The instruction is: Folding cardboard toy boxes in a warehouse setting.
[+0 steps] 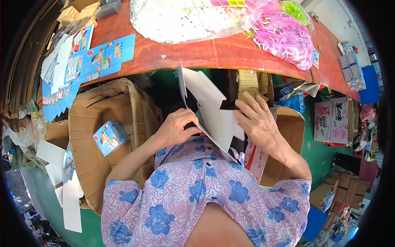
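A partly folded carton blank [207,92], white on its inner faces with a sliver of blue outside, stands in front of my body below the table edge. My left hand [179,126] pinches its left edge between thumb and fingers. My right hand [259,123] is raised at the blank's right side with the fingers spread; its fingertips are close to a white flap, and whether they touch it I cannot tell. Flat blue printed carton blanks [105,57] lie fanned at the table's left end.
On the red table [164,59] lie a clear bag of white bits [185,24] and a pink plastic bag [286,39]. A large cardboard box [88,164] at my left holds a folded blue carton [111,138]. Another open box [284,164] stands at my right.
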A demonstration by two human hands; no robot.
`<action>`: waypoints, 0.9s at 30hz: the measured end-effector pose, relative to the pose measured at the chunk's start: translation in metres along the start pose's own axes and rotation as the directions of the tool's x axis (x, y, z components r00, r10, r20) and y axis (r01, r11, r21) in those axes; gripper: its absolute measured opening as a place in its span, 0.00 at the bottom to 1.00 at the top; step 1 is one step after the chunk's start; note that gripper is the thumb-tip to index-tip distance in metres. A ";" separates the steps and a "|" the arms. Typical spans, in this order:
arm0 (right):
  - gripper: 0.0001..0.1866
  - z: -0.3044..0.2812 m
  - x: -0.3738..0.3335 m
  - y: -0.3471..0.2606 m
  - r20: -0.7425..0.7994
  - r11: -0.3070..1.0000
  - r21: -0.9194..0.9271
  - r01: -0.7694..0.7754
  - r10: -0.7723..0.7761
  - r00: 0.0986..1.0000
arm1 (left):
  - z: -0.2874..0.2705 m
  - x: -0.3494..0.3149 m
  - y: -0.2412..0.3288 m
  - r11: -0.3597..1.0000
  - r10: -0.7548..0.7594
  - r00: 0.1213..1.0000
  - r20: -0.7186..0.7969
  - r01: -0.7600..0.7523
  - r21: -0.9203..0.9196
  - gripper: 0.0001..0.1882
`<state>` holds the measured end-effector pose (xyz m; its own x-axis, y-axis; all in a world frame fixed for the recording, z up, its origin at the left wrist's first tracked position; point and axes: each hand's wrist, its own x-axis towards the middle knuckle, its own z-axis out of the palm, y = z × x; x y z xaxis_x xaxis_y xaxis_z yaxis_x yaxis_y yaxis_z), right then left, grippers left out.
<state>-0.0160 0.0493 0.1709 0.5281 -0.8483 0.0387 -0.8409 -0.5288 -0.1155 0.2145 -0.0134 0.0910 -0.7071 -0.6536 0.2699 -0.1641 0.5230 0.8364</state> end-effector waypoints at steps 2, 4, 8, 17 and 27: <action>0.17 0.006 0.006 0.001 0.020 0.928 -0.367 0.056 -0.052 0.998 | 0.002 -0.002 -0.006 0.999 -0.023 1.000 0.007 0.023 0.026 0.08; 0.16 0.029 0.007 0.003 0.094 0.899 -0.399 0.181 -0.156 0.983 | 0.004 -0.006 -0.016 0.996 -0.059 0.998 -0.003 0.059 0.062 0.08; 0.07 0.069 0.001 -0.008 0.338 0.893 -0.170 0.417 -0.345 0.876 | 0.014 -0.024 -0.038 0.991 -0.043 0.989 -0.141 0.060 0.122 0.09; 0.17 0.120 -0.025 0.006 0.435 0.952 0.182 0.246 -0.302 0.848 | 0.033 -0.028 -0.044 0.989 -0.128 0.945 -0.302 0.145 0.033 0.08; 0.08 0.076 -0.003 0.056 0.512 0.662 0.538 -0.522 0.235 0.826 | 0.053 -0.016 -0.044 0.936 -0.351 0.813 -0.465 0.313 -0.159 0.12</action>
<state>-0.0554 0.0243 0.0892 0.2989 -0.8104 -0.5039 -0.7684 0.1087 -0.6306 0.1968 0.0032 0.0241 -0.1976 -0.9691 0.1478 -0.2656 0.1981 0.9435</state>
